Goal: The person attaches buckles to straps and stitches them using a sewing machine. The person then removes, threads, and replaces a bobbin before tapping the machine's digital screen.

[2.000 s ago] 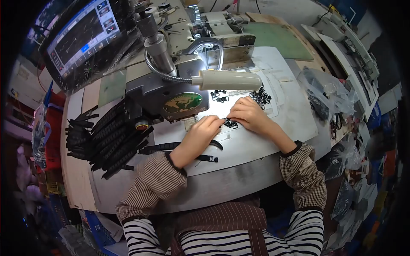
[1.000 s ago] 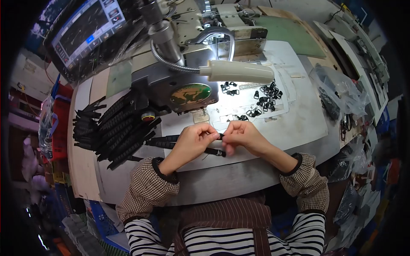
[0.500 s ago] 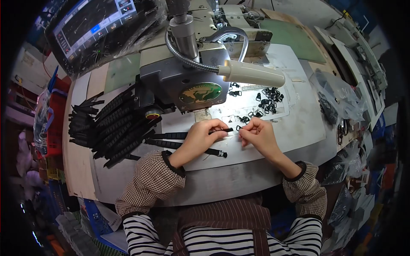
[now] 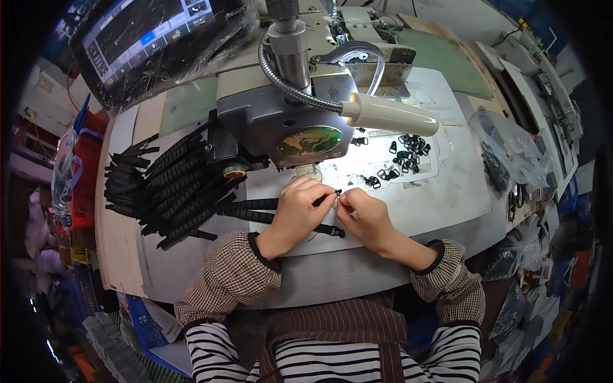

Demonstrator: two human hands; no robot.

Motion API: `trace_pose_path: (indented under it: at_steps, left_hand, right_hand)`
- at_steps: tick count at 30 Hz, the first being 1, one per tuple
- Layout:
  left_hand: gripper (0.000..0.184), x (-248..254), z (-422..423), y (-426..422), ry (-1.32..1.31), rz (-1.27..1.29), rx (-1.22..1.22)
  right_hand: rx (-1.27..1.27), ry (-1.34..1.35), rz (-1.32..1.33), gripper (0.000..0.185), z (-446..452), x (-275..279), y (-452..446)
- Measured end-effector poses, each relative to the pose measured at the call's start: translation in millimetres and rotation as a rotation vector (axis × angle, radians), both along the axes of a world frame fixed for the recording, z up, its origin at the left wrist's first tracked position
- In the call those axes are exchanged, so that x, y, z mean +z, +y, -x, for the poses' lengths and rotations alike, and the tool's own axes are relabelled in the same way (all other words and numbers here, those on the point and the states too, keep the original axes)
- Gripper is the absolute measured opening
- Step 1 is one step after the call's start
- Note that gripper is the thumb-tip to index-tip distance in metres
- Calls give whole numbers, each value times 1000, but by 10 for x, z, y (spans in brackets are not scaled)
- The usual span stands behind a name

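My left hand (image 4: 295,212) is closed on a black webbing strap (image 4: 320,200), whose end points toward the right. Against it, my right hand (image 4: 368,220) pinches a small black buckle (image 4: 339,192) right at the strap's tip. Fingers cover most of the buckle, so I cannot tell whether the strap passes through it. Another black strap (image 4: 331,230) lies under my left wrist, with a fitting on its end. Beyond my right hand, several loose black buckles (image 4: 408,156) are scattered on the white board (image 4: 447,191).
A sewing machine head (image 4: 281,121) stands just beyond my hands, with a lamp (image 4: 396,115) over the buckles. A heap of black straps (image 4: 172,191) lies on the left. A screen (image 4: 150,45) is at the upper left, and a plastic bag (image 4: 514,143) at the right.
My right hand has moved left with the buckle, closing the gap to the strap end. Both hands now meet at the strap's tip. The view has shifted slightly.
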State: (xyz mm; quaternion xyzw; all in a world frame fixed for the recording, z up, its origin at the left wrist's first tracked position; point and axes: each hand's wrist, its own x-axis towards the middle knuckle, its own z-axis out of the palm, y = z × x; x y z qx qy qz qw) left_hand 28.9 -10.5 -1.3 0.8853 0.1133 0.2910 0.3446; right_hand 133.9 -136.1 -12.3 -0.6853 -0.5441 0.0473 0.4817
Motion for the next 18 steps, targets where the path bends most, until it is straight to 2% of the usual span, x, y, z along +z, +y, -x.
trace_pose_path:
  at_steps: [2, 4, 8, 11, 14, 17, 18]
  left_hand:
    - [12, -5, 11, 10, 5, -45, -3]
    - [11, 24, 23, 31, 56, -34, -3]
    - [11, 85, 74, 75, 154, 288, 16]
    - [13, 67, 108, 57, 139, 298, 55]
    - [15, 81, 126, 66, 146, 318, 40]
    - [15, 226, 159, 77, 181, 371, -81]
    - [14, 187, 175, 113, 175, 254, -127]
  right_hand:
    - [31, -103, -59, 14, -12, -27, 11]
    - [41, -93, -34, 14, -39, -40, 11]
    - [24, -29, -40, 15, -29, -32, 30]
    - [70, -64, -113, 14, 3, -40, 52]
    - [28, 8, 14, 19, 15, 9, 16]
    - [118, 164, 33, 21, -43, -34, 7]
    - [161, 253, 64, 20, -58, -25, -1]
